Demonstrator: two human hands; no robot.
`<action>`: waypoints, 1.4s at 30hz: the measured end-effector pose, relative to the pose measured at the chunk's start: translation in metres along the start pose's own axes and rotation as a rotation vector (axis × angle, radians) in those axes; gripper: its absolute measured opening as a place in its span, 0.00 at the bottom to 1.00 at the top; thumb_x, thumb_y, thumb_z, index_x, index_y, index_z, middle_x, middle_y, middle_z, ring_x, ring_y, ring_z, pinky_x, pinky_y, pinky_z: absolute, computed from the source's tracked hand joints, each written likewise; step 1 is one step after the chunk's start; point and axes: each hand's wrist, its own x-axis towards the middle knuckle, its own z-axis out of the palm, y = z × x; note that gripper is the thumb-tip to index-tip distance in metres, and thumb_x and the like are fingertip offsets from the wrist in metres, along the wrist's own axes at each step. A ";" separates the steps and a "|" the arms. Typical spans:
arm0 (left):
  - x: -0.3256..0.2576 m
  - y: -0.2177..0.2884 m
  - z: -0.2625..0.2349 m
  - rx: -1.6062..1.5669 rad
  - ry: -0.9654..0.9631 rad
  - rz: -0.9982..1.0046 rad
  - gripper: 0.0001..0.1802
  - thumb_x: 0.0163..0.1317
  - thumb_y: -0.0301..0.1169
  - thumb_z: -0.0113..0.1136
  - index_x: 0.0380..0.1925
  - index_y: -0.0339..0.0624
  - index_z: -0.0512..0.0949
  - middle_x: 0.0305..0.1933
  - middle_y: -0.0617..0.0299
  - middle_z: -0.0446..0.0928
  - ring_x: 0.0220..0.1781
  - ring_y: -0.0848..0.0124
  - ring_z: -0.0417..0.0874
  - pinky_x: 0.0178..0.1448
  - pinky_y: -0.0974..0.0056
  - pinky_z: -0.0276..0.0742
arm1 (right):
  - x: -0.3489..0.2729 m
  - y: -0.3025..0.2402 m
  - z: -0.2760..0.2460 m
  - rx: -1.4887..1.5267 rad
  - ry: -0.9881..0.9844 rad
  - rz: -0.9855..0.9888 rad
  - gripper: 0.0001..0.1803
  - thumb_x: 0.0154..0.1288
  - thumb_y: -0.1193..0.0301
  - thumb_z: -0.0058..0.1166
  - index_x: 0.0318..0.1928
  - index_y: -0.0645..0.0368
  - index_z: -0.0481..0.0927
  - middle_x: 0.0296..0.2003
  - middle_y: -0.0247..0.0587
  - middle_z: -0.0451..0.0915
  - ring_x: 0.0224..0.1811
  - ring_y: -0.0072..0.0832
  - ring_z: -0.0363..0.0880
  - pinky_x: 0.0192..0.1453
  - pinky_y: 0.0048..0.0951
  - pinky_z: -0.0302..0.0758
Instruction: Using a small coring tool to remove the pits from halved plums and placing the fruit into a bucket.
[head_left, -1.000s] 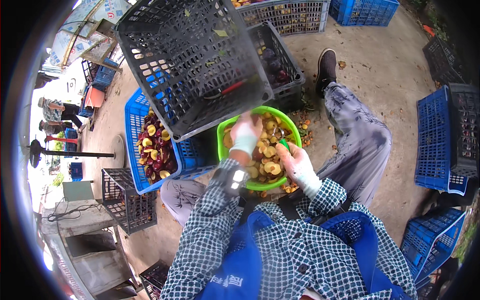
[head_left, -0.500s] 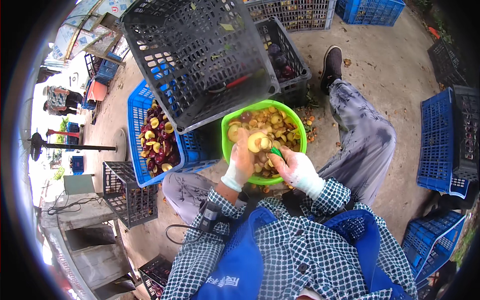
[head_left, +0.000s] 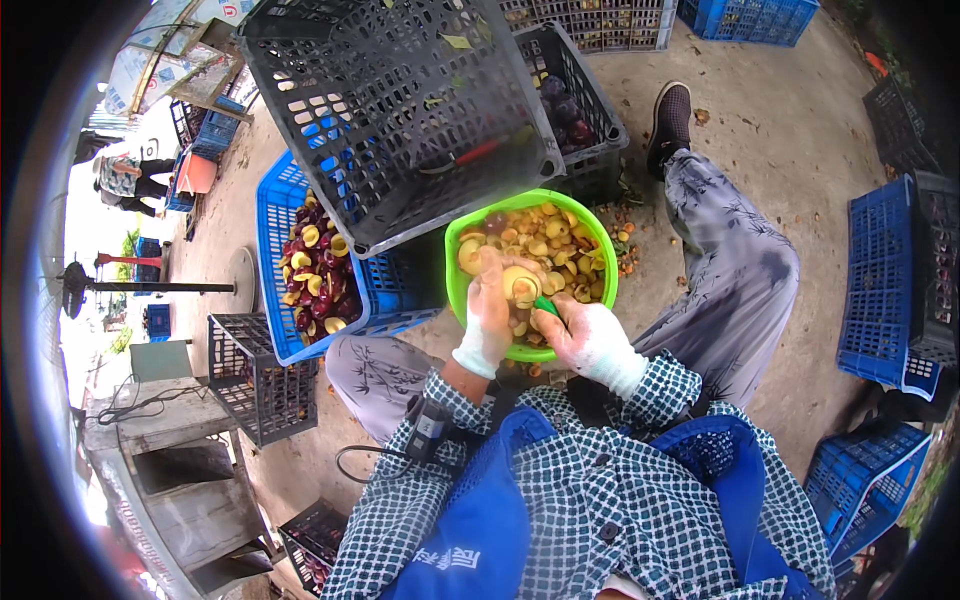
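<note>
Over a bright green basin (head_left: 609,262), my gloved left hand (head_left: 486,318) grips a pale yellow plum (head_left: 521,282), its fingers curled around the far side. My right hand (head_left: 592,342), gloved in white, is closed on the green handle of a small pitting tool (head_left: 545,306). The tool's metal end meets the plum, though its exact shape is hard to make out. Inside the basin lie many yellow fruit pieces (head_left: 566,246), with a few whole-looking ones near the left side.
Left of the basin stands a blue crate (head_left: 275,262) of dark red and yellow plum halves. A tilted black crate (head_left: 400,215) leans over it, a red-handled tool (head_left: 475,155) inside. Behind is a black crate (head_left: 612,138) of dark plums. Blue crates (head_left: 872,285) stand at right.
The plum between my hands has turned, and the tool's tip sits slightly lower against it. Both hands stay over the basin. The whole view has shifted a little.
</note>
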 end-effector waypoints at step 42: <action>0.081 -0.017 -0.069 1.737 0.163 -0.069 0.26 0.63 0.49 0.60 0.55 0.46 0.72 0.44 0.49 0.84 0.45 0.49 0.87 0.48 0.49 0.84 | 0.014 -0.004 -0.012 0.708 -0.063 0.461 0.25 0.74 0.56 0.56 0.58 0.65 0.80 0.38 0.34 0.84 0.38 0.19 0.79 0.45 0.23 0.76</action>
